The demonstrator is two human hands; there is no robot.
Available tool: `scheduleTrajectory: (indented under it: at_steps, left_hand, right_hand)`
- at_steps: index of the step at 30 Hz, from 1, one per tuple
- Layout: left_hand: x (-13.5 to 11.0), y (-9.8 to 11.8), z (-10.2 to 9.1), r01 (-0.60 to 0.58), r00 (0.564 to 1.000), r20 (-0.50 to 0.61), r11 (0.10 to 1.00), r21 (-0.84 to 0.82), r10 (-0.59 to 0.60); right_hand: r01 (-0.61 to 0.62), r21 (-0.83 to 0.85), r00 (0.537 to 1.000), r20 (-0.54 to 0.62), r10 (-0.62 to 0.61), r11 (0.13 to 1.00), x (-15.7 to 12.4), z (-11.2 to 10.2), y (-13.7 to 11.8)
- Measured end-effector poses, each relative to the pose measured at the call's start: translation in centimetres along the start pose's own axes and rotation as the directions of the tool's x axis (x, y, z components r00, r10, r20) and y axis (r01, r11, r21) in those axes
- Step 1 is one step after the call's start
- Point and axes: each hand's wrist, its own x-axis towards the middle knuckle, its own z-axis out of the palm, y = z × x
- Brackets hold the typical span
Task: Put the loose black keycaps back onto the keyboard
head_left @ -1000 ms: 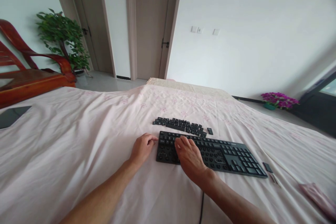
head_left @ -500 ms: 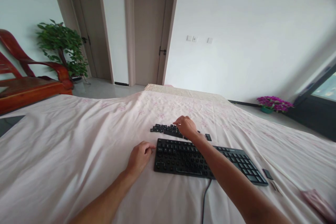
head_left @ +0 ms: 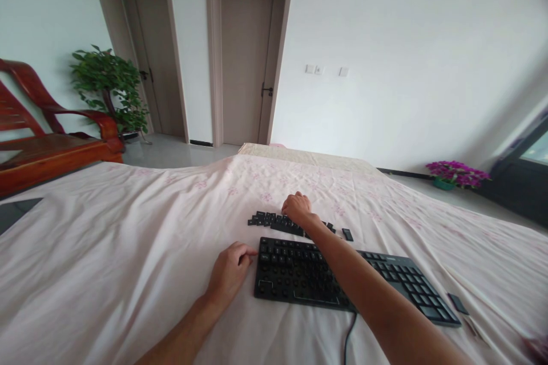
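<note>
A black keyboard [head_left: 299, 276] lies on the pale pink bedsheet [head_left: 128, 251], its cable trailing toward me. Behind it sits a row of loose black keycaps [head_left: 268, 220]. My right hand [head_left: 296, 208] reaches over the keyboard and rests on those keycaps with its fingers curled down; what they pinch is hidden. My left hand [head_left: 230, 271] lies loosely curled on the sheet, its fingertips touching the keyboard's left edge.
One single keycap [head_left: 347, 234] lies right of the row, and another dark piece [head_left: 457, 303] sits by the keyboard's right end. A red wooden chair [head_left: 47, 137], a potted plant [head_left: 111, 88], doors and purple flowers [head_left: 456, 173] stand beyond the bed.
My right hand left the keyboard's keys and reached forward to the loose keycaps, then settled lower on them. The left hand stayed at the keyboard's left edge.
</note>
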Motion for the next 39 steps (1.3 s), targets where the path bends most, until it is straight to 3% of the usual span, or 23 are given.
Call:
scheduleTrajectory:
  at_steps: [9, 14, 16, 17, 19, 20, 22, 24, 29, 34, 39]
  left_hand:
    - [0.0, -0.1, 0.0, 0.0, 1.0, -0.004, 1.0, 0.005, 0.0]
    - [-0.2, -0.2, 0.1, -0.001, 1.0, -0.016, 1.0, 0.024, 0.002]
    - [-0.2, -0.3, 0.1, -0.01, 1.0, -0.017, 1.0, 0.029, 0.011]
    - [-0.2, -0.4, 0.2, -0.013, 1.0, -0.018, 1.0, 0.028, 0.014]
    - [-0.2, -0.6, 0.3, -0.012, 1.0, -0.027, 1.0, 0.023, 0.012]
    - [-0.2, -0.7, 0.3, -0.009, 0.999, -0.032, 1.0, 0.021, 0.009]
    - [-0.1, -0.8, 0.4, -0.004, 0.999, -0.032, 1.0, 0.015, 0.004]
    - [-0.2, -0.8, 0.4, -0.006, 1.0, -0.019, 1.0, 0.014, 0.006]
    - [-0.4, -0.6, 0.2, -0.01, 1.0, -0.014, 0.999, 0.032, 0.011]
    - [-0.5, -0.6, 0.3, -0.033, 0.999, -0.035, 0.999, 0.042, 0.035]
    - [-0.5, -0.7, 0.3, -0.038, 0.999, -0.032, 0.998, 0.043, 0.039]
  right_hand:
    - [0.038, -0.007, 0.999, -0.031, -0.038, 0.999, -0.6, -0.1, -1.0]
    - [-0.066, 0.103, 0.981, -0.172, 0.083, 0.992, -2.6, -2.1, 2.4]
    - [-0.153, 0.208, 0.946, -0.253, 0.205, 0.966, -3.7, -3.1, 4.8]
    - [-0.187, 0.369, 0.897, -0.313, 0.311, 0.91, -4.3, -3.5, 5.8]
    - [-0.113, 0.597, 0.831, -0.382, 0.405, 0.794, -6.0, -3.8, 7.1]
    - [-0.047, 0.654, 0.825, -0.401, 0.398, 0.755, -7.1, -3.7, 7.2]
    - [0.069, 0.64, 0.869, -0.416, 0.269, 0.766, -9.7, -3.1, 6.2]
    - [0.146, 0.532, 0.911, -0.401, 0.096, 0.834, -12.6, -2.2, 4.2]
    - [0.203, 0.242, 0.918, -0.383, -0.099, 0.949, -18.3, -0.8, 0.0]
    - [0.19, 0.052, 0.923, -0.35, -0.161, 0.98, -19.6, -0.9, -0.9]
    - [0.21, -0.001, 0.916, -0.35, -0.197, 0.978, -19.5, -0.4, -1.0]
